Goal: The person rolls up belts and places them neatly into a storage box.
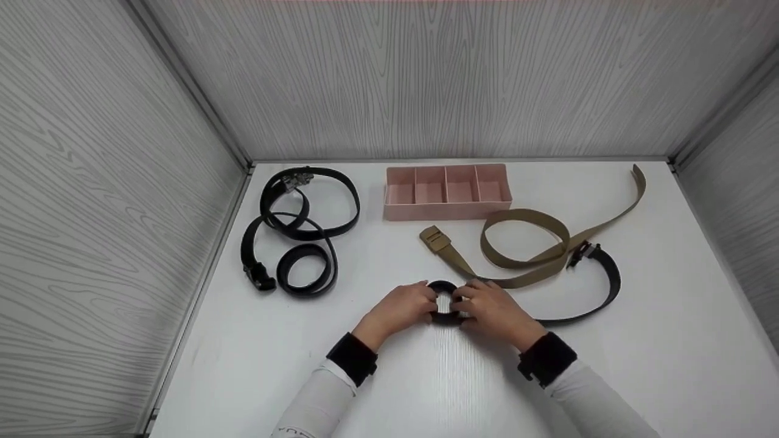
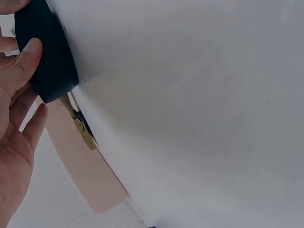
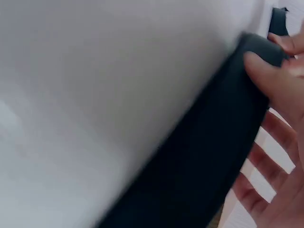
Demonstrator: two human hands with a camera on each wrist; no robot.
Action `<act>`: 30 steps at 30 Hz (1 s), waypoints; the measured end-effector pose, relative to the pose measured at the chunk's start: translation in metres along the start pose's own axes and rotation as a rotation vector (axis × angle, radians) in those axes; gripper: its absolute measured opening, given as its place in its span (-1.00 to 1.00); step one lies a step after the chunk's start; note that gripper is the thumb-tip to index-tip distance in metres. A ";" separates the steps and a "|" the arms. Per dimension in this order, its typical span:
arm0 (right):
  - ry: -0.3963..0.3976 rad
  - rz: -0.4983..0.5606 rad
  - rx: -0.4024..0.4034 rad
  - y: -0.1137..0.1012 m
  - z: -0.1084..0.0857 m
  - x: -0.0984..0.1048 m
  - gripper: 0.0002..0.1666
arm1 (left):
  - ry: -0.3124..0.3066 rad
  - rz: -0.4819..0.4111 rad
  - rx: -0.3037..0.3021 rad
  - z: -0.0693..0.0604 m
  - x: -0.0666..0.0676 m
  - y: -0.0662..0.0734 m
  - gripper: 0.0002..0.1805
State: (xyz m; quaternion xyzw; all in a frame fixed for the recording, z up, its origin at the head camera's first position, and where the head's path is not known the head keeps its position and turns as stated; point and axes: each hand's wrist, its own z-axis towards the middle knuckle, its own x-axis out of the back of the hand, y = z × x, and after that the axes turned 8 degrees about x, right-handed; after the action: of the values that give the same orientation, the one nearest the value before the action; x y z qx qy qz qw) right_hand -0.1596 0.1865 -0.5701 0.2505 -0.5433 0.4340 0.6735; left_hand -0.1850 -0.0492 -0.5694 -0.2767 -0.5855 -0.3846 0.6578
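While the head view shows a black belt (image 1: 443, 285) part-rolled on the table (image 1: 201, 377) b/w L hand (image 1: 401, 307) and R hand (image 1: 494, 309), its buckle end (image 1: 584, 249) seems to trail off R, so rolling looks only partway; tan web belt (image 1: 517, 213) and black belting (image 1: 248, 243) at far L lie loosely looped, prob. still to do, all outside the pink 4-compartment organizer (image 1: 447, 212). Lettering on L sleeve (image 1: 322, 395) is cut off, unreadable; no brands legible. L wrist view: thumb & fingers part-closed, pinching the roll. R wrist view: thumb clamps the strap, lower fingers spread behind; no writing.
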 end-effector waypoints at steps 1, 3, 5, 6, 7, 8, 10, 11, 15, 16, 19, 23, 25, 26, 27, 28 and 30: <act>0.008 -0.006 0.006 0.000 0.001 -0.001 -0.70 | 0.002 0.019 0.005 0.001 0.001 0.000 -0.95; 0.034 -0.008 0.007 -0.002 0.003 -0.003 -0.78 | 0.002 0.064 0.019 0.004 0.001 0.002 -0.93; 0.063 -0.011 0.003 -0.004 0.005 -0.005 -0.82 | -0.010 0.106 0.048 0.006 0.002 0.005 -0.90; 0.078 -0.012 -0.001 -0.006 0.006 -0.007 -0.83 | -0.015 0.125 0.059 0.006 0.003 0.007 -0.89; 0.091 -0.016 -0.002 -0.008 0.007 -0.008 -0.84 | -0.016 0.144 0.066 0.006 0.003 0.009 -0.88; 0.105 -0.019 -0.004 -0.009 0.008 -0.009 -0.85 | -0.016 0.155 0.071 0.007 0.003 0.011 -0.87; 0.131 -0.028 -0.007 -0.012 0.009 -0.011 -0.84 | -0.007 0.153 0.081 0.006 0.001 0.015 -0.88; 0.137 -0.028 -0.014 -0.013 0.009 -0.011 -0.83 | 0.004 0.149 0.079 0.006 0.001 0.016 -0.88; 0.103 0.000 -0.031 -0.013 0.004 -0.008 -0.82 | 0.005 0.070 0.070 0.005 0.000 0.014 -0.93; 0.084 0.007 -0.041 -0.011 0.003 -0.006 -0.79 | -0.001 0.052 0.067 0.005 0.000 0.012 -0.95; 0.027 0.039 -0.078 -0.005 -0.003 0.000 -0.60 | -0.035 -0.003 0.085 0.005 0.002 0.008 -0.94; 0.000 0.115 -0.135 0.001 -0.007 0.004 -0.37 | -0.069 -0.032 0.123 0.005 0.005 0.005 -0.88; -0.001 0.157 -0.143 0.003 -0.008 0.005 -0.31 | -0.084 -0.049 0.129 0.005 0.006 0.004 -0.86; -0.003 0.165 -0.140 0.004 -0.009 0.006 -0.29 | -0.091 -0.060 0.129 0.005 0.006 0.004 -0.86; -0.004 0.167 -0.138 0.004 -0.010 0.006 -0.27 | -0.097 -0.073 0.128 0.006 0.006 0.003 -0.86; -0.008 0.167 -0.138 0.005 -0.010 0.007 -0.25 | -0.104 -0.091 0.128 0.006 0.006 0.003 -0.87; -0.020 0.171 -0.130 0.006 -0.011 0.008 -0.24 | -0.116 -0.112 0.120 0.005 0.007 0.003 -0.88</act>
State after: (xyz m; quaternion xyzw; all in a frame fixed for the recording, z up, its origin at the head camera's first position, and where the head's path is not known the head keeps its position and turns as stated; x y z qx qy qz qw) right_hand -0.1587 0.2011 -0.5665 0.1635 -0.5963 0.4514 0.6434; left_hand -0.1858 -0.0445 -0.5619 -0.2255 -0.6590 -0.3682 0.6158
